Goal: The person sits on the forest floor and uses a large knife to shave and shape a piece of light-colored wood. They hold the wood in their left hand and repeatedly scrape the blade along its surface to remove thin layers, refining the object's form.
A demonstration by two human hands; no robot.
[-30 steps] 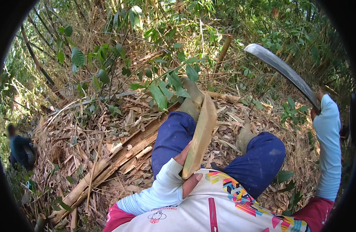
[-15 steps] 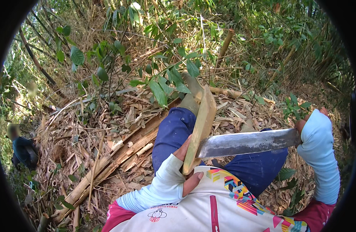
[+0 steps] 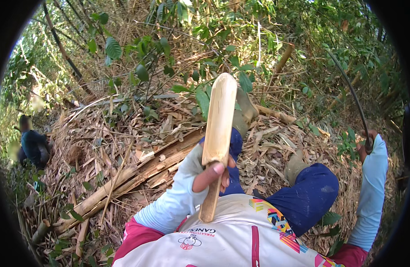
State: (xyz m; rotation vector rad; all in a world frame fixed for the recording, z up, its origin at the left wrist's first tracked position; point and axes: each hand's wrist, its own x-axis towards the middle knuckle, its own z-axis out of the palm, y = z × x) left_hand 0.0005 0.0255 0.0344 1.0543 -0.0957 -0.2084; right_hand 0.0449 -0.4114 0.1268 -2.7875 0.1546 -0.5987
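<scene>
My left hand (image 3: 210,174) grips a split piece of pale bamboo (image 3: 219,129) and holds it upright in front of my chest, its rounded end pointing up. Out at the far right, my right hand (image 3: 366,143) is closed on the handle of a long curved blade (image 3: 351,95), raised and seen edge-on against the greenery. My knees in blue trousers (image 3: 314,196) are bent below the bamboo, with olive boots (image 3: 245,111) resting on dry leaf litter.
Split bamboo poles (image 3: 138,171) lie slanted across the dry leaves at the left. Leafy shrubs (image 3: 138,66) and thin stems fill the slope ahead. Another person (image 3: 33,147) in dark clothes crouches at the far left edge.
The blade, which was against the bamboo piece half a second ago, has swung back up to the right. My left hand has lifted the bamboo more upright.
</scene>
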